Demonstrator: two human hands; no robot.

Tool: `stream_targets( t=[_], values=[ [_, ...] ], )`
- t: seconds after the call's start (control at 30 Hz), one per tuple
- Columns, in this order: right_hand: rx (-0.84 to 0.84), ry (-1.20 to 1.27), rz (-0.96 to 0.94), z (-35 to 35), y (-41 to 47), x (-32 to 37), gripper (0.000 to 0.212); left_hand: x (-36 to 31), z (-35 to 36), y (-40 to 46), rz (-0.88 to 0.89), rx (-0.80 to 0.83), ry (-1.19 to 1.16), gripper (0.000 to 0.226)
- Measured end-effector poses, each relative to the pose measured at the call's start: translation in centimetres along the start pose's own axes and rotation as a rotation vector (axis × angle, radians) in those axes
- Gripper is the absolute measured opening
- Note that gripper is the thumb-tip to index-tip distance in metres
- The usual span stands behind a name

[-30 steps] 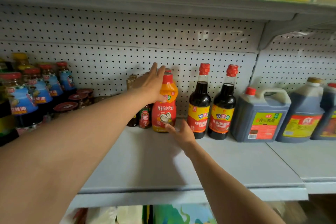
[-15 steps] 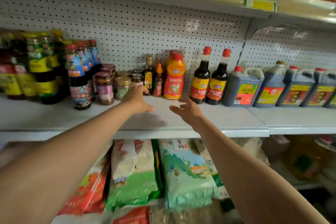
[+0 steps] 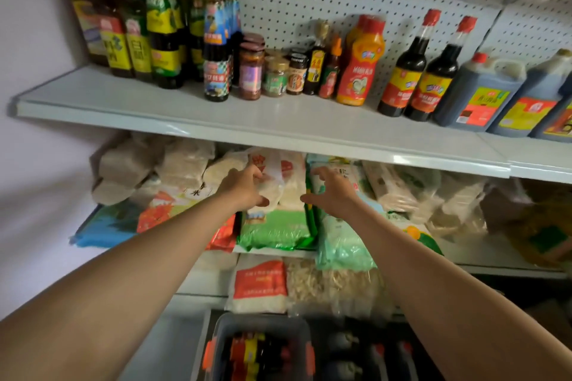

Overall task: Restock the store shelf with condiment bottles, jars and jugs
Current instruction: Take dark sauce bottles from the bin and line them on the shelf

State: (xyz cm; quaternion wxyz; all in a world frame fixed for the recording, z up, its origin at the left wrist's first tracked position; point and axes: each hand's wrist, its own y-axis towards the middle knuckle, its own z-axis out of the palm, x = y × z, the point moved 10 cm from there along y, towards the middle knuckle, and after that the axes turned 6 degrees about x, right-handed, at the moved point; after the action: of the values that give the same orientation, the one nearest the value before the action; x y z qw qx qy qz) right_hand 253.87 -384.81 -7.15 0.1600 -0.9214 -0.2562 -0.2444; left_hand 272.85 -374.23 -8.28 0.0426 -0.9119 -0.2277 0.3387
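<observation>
Both hands hang in the air in front of the lower shelf of bagged goods, below the condiment shelf (image 3: 278, 130): the left hand (image 3: 244, 187) and the right hand (image 3: 332, 190) have loosely spread, half-curled fingers and hold nothing. The stock to be shelved sits low in the view, in a grey bin (image 3: 261, 346) with orange latches, where dark bottles with red and yellow labels stand packed together; more dark bottles show beside it, too blurred to read. On the shelf above, the orange squeeze bottle (image 3: 359, 68) stands between small sauce bottles and two dark red-capped bottles (image 3: 424, 71), with jugs (image 3: 478, 93) to the right and jars (image 3: 251, 71) to the left, all set toward the back against the pegboard. The front strip of the shelf lies bare, so there looks to be room for another row. The step in hand seems to be a reach down to the bin for the next item. To do it well, the hands should drop straight to the bin without brushing the bags, take one bottle by its body rather than its cap, and lift it clear of its neighbours before it swings up. Matching it to its own kind on the shelf, label forward and upright, keeps the rows tidy; glass packed this tight may knock if pulled at an angle.
</observation>
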Motion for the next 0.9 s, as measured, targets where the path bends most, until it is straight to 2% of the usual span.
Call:
stream_targets(
  t=[0.13,0.3,0.5,0.6,0.67,0.77,0.83,0.9],
  values=[
    [0.116,-0.050,0.016,4.7,0.1,-1.4,0.075,3.3,2.6,0.0,-0.038,0.023,0.017,0.070],
    [0.259,-0.043,0.086,11.3,0.2,-5.3,0.072,9.0,8.3,0.6,-0.166,0.093,0.005,0.073],
    [0.465,-0.042,0.187,21.2,-0.7,-13.9,0.069,15.9,19.9,-0.2,-0.354,0.249,-0.106,0.078],
    [0.584,-0.024,0.271,27.5,-1.5,-19.2,0.067,19.7,26.2,-1.0,-0.412,0.301,-0.155,0.069],
    [0.617,0.013,0.330,31.8,-1.9,-22.7,0.066,22.4,30.6,-1.5,-0.436,0.337,-0.177,0.062],
    [0.639,0.093,0.422,38.5,-2.5,-27.3,0.063,26.6,36.6,-1.9,-0.493,0.385,-0.178,0.066],
    [0.656,0.134,0.467,42.9,-2.7,-29.9,0.058,29.4,40.0,-1.1,-0.501,0.392,-0.178,0.066],
    [0.675,0.153,0.501,47.0,-2.7,-32.5,0.039,31.5,42.9,0.0,-0.490,0.394,-0.180,0.061]
  ],
)
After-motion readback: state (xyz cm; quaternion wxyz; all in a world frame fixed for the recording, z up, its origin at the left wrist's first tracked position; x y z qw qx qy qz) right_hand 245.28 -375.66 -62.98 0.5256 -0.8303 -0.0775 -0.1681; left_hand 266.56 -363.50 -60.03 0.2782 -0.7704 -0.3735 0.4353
